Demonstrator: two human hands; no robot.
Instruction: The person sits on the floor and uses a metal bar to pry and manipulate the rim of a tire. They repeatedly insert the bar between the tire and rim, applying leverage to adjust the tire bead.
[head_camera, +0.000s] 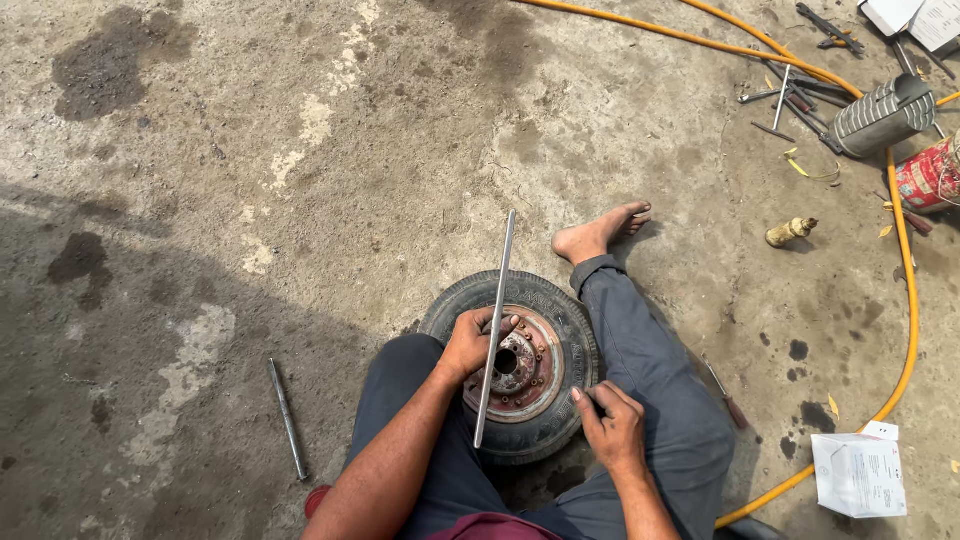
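A small black tyre (565, 330) on a rusty red rim (535, 375) lies flat on the concrete between my legs. My left hand (470, 342) grips a long grey metal bar (497, 310) that stands over the rim, its lower end at the tyre's near edge and its upper end pointing away. My right hand (612, 425) rests on the tyre's right side, fingers bent against the rubber. My bare right foot (598, 232) lies just beyond the tyre.
A second metal rod (288, 418) lies on the floor at left. A yellow hose (908, 300) curves along the right. Tools (795, 95), a ribbed metal can (880, 117), a red tin (928, 175), a brass fitting (790, 232), a screwdriver (725, 395) and a white box (860, 475) sit at right.
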